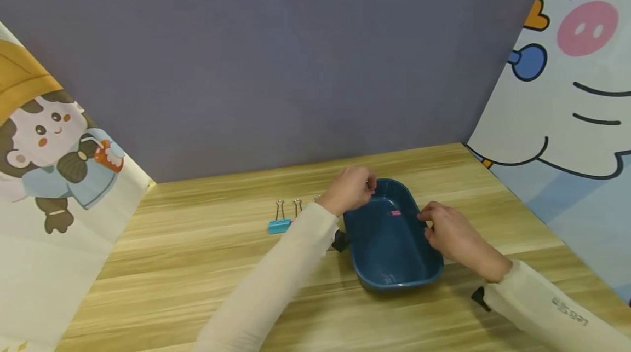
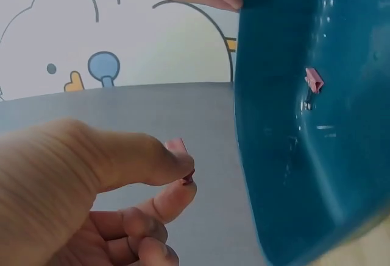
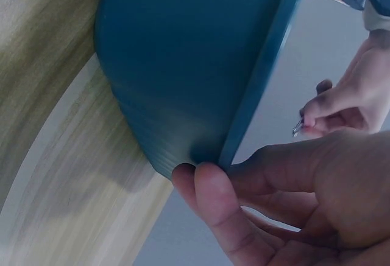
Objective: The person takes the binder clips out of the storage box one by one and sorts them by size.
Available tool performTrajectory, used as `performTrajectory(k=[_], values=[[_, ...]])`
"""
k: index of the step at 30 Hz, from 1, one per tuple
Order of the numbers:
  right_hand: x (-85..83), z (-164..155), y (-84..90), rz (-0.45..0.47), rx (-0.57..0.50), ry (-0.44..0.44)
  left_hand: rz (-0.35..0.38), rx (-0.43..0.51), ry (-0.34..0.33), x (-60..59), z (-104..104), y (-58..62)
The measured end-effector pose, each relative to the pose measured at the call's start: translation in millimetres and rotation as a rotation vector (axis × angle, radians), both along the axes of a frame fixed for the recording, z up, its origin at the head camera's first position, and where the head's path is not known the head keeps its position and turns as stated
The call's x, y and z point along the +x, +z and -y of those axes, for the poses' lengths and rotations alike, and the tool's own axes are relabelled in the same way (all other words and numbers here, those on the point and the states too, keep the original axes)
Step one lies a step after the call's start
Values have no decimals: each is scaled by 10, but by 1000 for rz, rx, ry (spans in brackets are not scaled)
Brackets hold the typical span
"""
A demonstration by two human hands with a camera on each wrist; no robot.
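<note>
My left hand (image 1: 352,189) is over the far left rim of a dark blue plastic basin (image 1: 389,250). In the left wrist view its thumb and forefinger pinch a small pink binder clip (image 2: 177,146), partly covered by the thumb. Another pink binder clip (image 2: 314,80) lies inside the basin, toward its far end in the head view. My right hand (image 1: 451,234) is at the basin's right side; the right wrist view shows its thumb and fingers pinching the rim.
Left of the basin, a light blue binder clip (image 1: 279,226) rests on the wooden table (image 1: 197,264), handles pointing away. More clips beside it are partly hidden by my left sleeve (image 1: 276,281). A grey panel (image 1: 296,67) rises behind the table, with cartoon-printed panels at both sides.
</note>
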State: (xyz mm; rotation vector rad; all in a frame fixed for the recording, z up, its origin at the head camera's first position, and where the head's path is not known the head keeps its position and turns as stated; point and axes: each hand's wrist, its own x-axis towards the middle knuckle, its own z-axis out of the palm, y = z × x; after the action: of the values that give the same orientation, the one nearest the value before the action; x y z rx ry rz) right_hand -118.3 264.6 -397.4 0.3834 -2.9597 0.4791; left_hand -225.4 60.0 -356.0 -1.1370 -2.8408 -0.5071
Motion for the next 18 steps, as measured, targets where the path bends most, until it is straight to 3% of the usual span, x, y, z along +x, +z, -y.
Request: performTrajectory(k=[6,11,18], values=[[-3,-30,-7,-9,-1,4,22,-14,-47,45,231,-6],[-13,-43,-15,-28,-6,10,27,11,-60,48,547,-33],[-14,-24,-20,-21,-3,14,26,-37,-13,40,1013,-132]])
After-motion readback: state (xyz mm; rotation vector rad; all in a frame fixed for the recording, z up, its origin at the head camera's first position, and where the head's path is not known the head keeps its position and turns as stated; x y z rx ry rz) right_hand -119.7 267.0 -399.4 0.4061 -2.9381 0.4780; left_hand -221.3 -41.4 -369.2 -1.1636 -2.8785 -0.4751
